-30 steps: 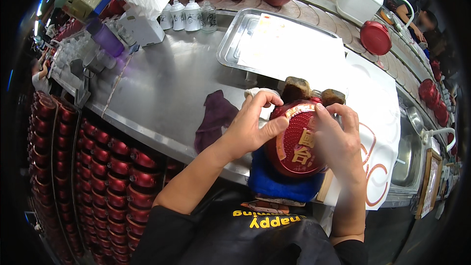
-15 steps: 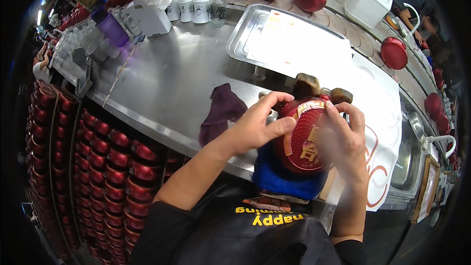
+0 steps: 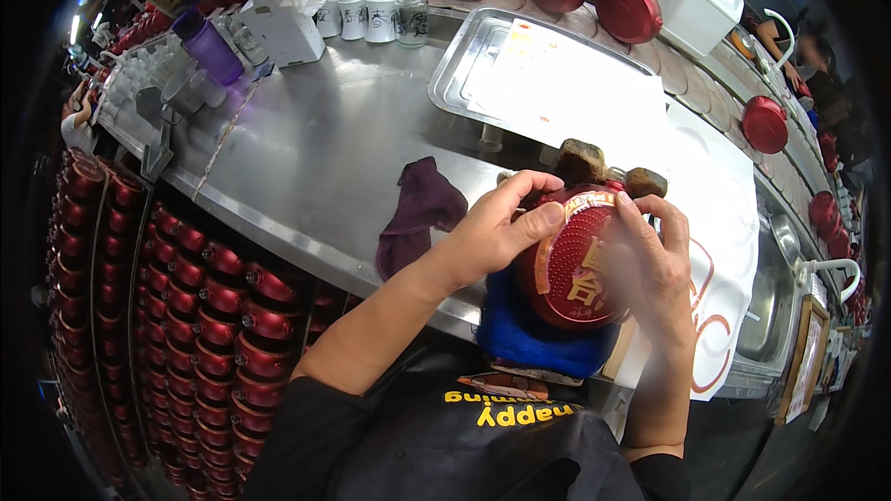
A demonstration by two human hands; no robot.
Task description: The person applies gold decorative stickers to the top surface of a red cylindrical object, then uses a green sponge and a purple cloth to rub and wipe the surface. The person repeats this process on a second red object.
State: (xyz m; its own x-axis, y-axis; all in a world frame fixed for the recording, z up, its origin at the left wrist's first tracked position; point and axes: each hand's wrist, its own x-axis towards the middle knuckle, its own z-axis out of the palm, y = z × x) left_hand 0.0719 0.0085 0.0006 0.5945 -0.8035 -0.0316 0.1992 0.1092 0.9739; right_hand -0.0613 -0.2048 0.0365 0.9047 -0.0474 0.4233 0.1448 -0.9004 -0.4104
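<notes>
A flat, round red bottle [image 3: 574,246] with raised dots and gold characters rests tilted on a blue cloth-covered support [image 3: 520,334] at the bench edge in front of me. A curved gold-and-white label strip [image 3: 545,269] runs along its left and upper rim. My left hand [image 3: 492,232] grips the upper left rim, its thumb lying over the label. At the upper right, my right hand [image 3: 661,246] has its fingertips on the rim near the label's end; a smudge blurs part of this hand. Two worn brown blocks [image 3: 581,160] sit just beyond the bottle.
A purple cloth [image 3: 418,213] lies on the steel bench left of my hands. Beyond stands a metal tray [image 3: 450,83] with white sheets. Red bottles ride a conveyor [image 3: 594,32] at the back, near a white jug [image 3: 696,5]. Stacked red bottles [image 3: 264,353] fill the lower left; a sink [image 3: 770,315] is at right.
My left thumb and hand have shifted slightly up and right along the label, which now lies closer to the bottle's face. On the conveyor the red bottles have moved right.
</notes>
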